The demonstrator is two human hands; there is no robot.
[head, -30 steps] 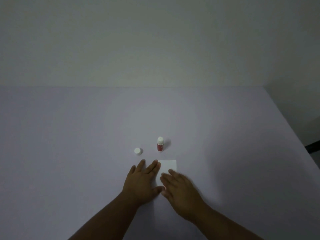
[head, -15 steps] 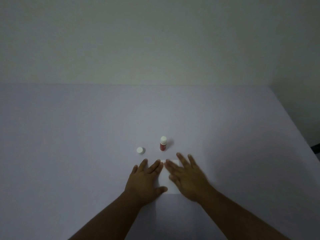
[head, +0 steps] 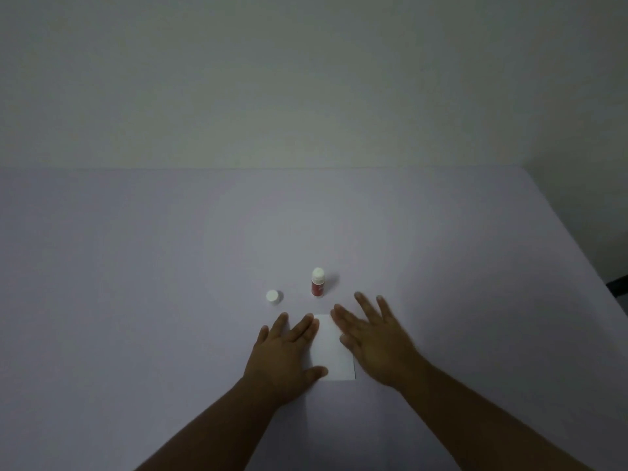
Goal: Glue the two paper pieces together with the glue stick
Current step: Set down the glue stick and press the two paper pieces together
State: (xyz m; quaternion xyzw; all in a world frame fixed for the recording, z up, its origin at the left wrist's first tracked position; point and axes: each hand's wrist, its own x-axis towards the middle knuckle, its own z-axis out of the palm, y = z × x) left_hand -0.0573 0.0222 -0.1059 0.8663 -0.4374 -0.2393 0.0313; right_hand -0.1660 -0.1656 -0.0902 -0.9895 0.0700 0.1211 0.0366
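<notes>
A white paper rectangle (head: 331, 348) lies flat on the pale table between my two hands. My left hand (head: 283, 355) rests palm down on its left edge, fingers spread. Palm down as well, my right hand (head: 373, 341) covers the paper's right edge with its fingers apart. I cannot tell one paper piece from a second; only one white shape shows. A red glue stick (head: 318, 283) stands upright just beyond the paper, its white tip bare. Its white cap (head: 273, 297) sits on the table to the left of it.
The pale table (head: 136, 300) stretches wide to the left and far side. Its right edge (head: 577, 266) runs diagonally, with dark floor beyond. A plain wall rises behind the table.
My right hand has slid from the paper's middle out to the right and forward, uncovering most of the sheet. My left hand has stayed on the left edge.
</notes>
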